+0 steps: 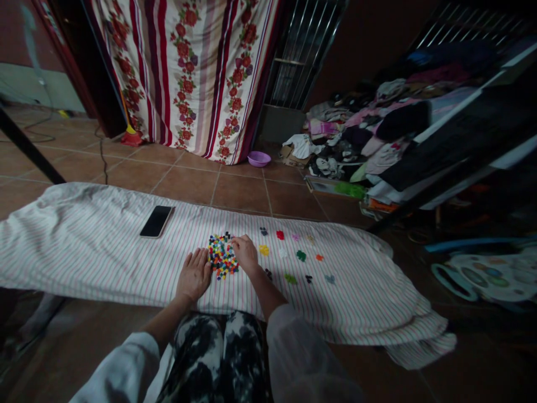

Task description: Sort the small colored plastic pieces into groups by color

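A pile of small multicoloured pieces (224, 258), too small to name more exactly, lies on a striped cloth (104, 252). Flat on the cloth at the pile's left edge rests my left hand (195, 275), its fingers stretched out. My right hand (245, 253) is at the pile's upper right with thumb and fingers pinched together; whatever is between them is too small to make out. To the right sit small groups sorted by colour, among them yellow pieces (264, 250), red pieces (280, 235), dark green pieces (301, 256), light green pieces (290, 278) and orange pieces (319, 257).
A phone (156, 221) lies on the cloth left of the pile. Beyond are a floral curtain (184, 78), a purple basin (259, 159) and a red dustpan (131, 136) on the tiled floor. Heaped clothes (356, 129) fill the right side.
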Action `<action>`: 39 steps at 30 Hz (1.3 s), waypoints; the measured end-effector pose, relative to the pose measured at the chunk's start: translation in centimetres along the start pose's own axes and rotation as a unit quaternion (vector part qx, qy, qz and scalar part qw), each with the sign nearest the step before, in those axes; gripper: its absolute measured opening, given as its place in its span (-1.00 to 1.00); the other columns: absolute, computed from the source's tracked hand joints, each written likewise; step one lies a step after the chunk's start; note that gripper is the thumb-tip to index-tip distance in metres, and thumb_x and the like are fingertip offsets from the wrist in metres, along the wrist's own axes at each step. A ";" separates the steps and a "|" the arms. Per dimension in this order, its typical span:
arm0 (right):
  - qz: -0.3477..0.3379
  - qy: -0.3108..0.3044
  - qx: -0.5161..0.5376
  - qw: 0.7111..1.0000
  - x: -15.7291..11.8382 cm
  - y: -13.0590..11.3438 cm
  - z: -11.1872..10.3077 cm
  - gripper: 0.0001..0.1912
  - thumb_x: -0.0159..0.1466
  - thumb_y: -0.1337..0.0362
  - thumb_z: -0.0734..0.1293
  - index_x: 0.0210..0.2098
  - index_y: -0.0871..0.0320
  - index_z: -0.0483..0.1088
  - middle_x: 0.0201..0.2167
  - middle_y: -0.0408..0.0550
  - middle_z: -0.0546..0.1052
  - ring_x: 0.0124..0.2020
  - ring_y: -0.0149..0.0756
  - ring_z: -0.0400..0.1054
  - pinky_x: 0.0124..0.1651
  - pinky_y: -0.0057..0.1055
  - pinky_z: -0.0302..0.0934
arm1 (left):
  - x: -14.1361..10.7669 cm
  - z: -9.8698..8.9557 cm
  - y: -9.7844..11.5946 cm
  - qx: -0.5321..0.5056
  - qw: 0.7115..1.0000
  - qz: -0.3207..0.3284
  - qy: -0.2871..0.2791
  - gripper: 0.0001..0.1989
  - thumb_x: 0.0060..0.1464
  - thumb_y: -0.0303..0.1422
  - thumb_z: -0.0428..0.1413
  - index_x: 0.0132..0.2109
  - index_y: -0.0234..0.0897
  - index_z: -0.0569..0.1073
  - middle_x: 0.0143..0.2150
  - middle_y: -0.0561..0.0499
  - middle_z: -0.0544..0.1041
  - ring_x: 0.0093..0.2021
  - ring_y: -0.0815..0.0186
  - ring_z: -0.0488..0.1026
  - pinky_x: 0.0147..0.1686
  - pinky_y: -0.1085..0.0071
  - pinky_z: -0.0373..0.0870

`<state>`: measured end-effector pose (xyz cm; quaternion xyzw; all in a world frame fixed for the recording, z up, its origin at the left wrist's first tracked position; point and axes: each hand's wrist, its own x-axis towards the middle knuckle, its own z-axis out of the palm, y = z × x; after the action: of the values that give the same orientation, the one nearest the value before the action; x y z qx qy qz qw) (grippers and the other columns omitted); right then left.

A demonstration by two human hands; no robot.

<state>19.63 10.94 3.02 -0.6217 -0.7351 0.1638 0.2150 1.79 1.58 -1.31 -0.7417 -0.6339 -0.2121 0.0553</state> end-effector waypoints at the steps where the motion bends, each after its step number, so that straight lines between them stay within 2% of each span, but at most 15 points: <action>1: 0.005 -0.013 -0.012 1.000 0.3 -0.2 0.0 -0.74 0.31 0.32 0.21 -0.21 0.00 0.54 -0.21 -0.07 0.45 -0.15 -0.34 0.33 -0.12 -0.50 0.16 | 0.0 0.0 0.0 -0.005 1.000 -0.003 0.002 -0.51 0.28 -0.30 -0.26 0.21 -0.42 0.29 0.22 -0.17 0.38 0.29 0.14 0.21 0.26 0.11 0.10; 9: 0.010 -0.072 -0.076 0.994 2.4 -0.4 1.0 -0.75 0.32 0.31 0.20 -0.21 0.03 0.52 -0.20 -0.07 0.46 -0.15 -0.36 0.30 -0.14 -0.51 0.12 | 0.0 0.4 -0.2 -0.022 1.000 -0.018 0.008 -0.54 0.26 -0.36 -0.23 0.23 -0.37 0.25 0.20 -0.14 0.40 0.27 0.14 0.23 0.24 0.12 0.16; 19: -0.009 -0.086 -0.125 0.988 3.4 -0.7 1.5 -0.77 0.34 0.30 0.17 -0.21 0.08 0.48 -0.18 -0.03 0.47 -0.13 -0.34 0.31 -0.12 -0.48 0.12 | 0.0 0.0 0.0 -0.018 1.000 -0.011 0.003 -0.55 0.25 -0.35 -0.20 0.21 -0.38 0.27 0.18 -0.16 0.42 0.28 0.13 0.22 0.25 0.10 0.14; 27: -0.005 -0.035 -0.049 0.998 2.7 -0.9 0.6 -0.84 0.30 0.24 0.23 -0.27 0.09 0.45 -0.24 -0.08 0.51 -0.18 -0.36 0.35 -0.15 -0.50 0.13 | -0.2 -0.1 0.0 -0.014 1.000 0.003 -0.005 -0.55 0.25 -0.33 -0.22 0.19 -0.37 0.29 0.20 -0.15 0.41 0.29 0.11 0.20 0.25 0.08 0.13; 33: 0.014 0.005 0.059 0.998 1.9 -1.4 -0.2 -0.90 0.25 0.30 0.25 -0.32 0.11 0.41 -0.32 -0.11 0.55 -0.28 -0.38 0.39 -0.22 -0.52 0.18 | -0.2 0.0 -0.1 -0.017 1.000 0.002 0.003 -0.54 0.25 -0.32 -0.22 0.20 -0.34 0.30 0.18 -0.17 0.42 0.28 0.10 0.22 0.24 0.06 0.14; 39: 0.019 0.014 0.158 0.987 1.2 0.5 -0.1 -0.91 0.19 0.31 0.28 -0.30 0.09 0.40 -0.36 -0.17 0.56 -0.32 -0.39 0.43 -0.22 -0.50 0.25 | -0.1 -0.2 0.0 -0.005 1.000 0.001 -0.006 -0.53 0.25 -0.30 -0.24 0.19 -0.36 0.30 0.17 -0.15 0.42 0.27 0.11 0.23 0.22 0.10 0.16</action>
<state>19.91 12.22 3.02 -0.5957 -0.6852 0.2735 0.3175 1.75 1.45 -1.18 -0.7439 -0.6323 -0.2110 0.0480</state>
